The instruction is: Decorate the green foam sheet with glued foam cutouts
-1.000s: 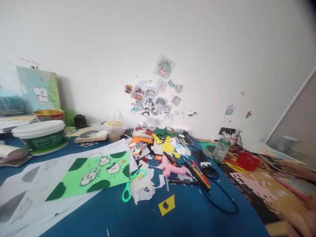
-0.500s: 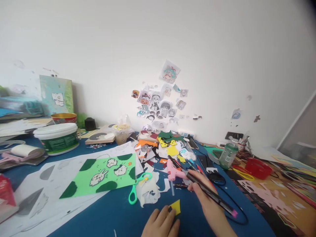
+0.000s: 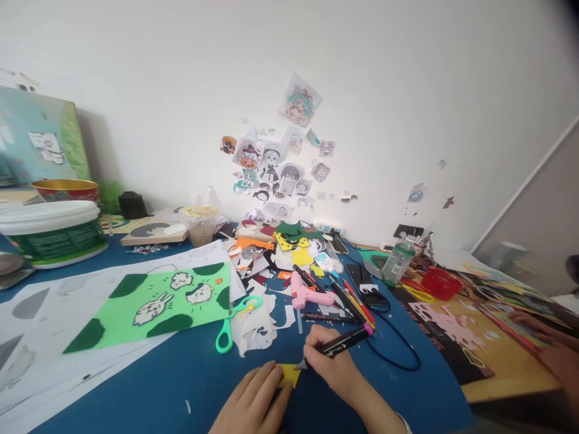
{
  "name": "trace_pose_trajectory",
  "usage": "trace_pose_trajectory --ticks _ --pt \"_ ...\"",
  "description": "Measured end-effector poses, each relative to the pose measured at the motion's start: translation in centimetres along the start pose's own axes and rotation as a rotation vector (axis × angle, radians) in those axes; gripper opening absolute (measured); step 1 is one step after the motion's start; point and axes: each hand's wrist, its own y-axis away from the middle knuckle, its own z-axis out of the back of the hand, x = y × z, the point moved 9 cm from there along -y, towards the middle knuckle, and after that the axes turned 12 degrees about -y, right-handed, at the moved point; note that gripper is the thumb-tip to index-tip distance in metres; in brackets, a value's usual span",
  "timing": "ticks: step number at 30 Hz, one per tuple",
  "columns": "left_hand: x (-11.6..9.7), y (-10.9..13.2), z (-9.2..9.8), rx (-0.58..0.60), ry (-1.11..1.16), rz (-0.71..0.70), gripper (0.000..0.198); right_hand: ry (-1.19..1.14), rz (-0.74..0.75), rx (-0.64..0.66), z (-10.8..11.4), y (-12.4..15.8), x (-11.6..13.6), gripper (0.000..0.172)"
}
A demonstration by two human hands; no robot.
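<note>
My right hand (image 3: 332, 369) is closed round a black marker (image 3: 347, 342) with a pink end, held like a pen. Its grey tip meets the upper right part of a small yellow piece of paper (image 3: 292, 375), though whether it touches cannot be told. My left hand (image 3: 253, 399) lies flat with its fingers on the left part of that piece, holding it against the blue table. Left of it are turquoise scissors (image 3: 224, 335), partly by white paper scraps (image 3: 253, 330). A pink glue gun (image 3: 311, 295) lies just beyond my right hand.
A green felt-like sheet (image 3: 122, 313) with white figures lies on large drawings at left. Paper scraps, pens and a black cable (image 3: 407, 366) spread behind my hands. A glass bottle (image 3: 398, 263) and red container (image 3: 441, 283) stand right; another person's hand (image 3: 538, 331) is at far right.
My right hand has come left and down, bringing the marker's tip to the yellow paper. My left hand remains on the paper. The view has turned, and another person's hand now shows at right.
</note>
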Motion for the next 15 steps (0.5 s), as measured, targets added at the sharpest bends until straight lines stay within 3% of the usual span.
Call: trace_pose_trajectory --ticks 15 --pt "-0.32 0.03 0.03 0.114 0.098 0.061 0.052 0.153 0.096 0.084 -0.71 0.54 0.66 0.022"
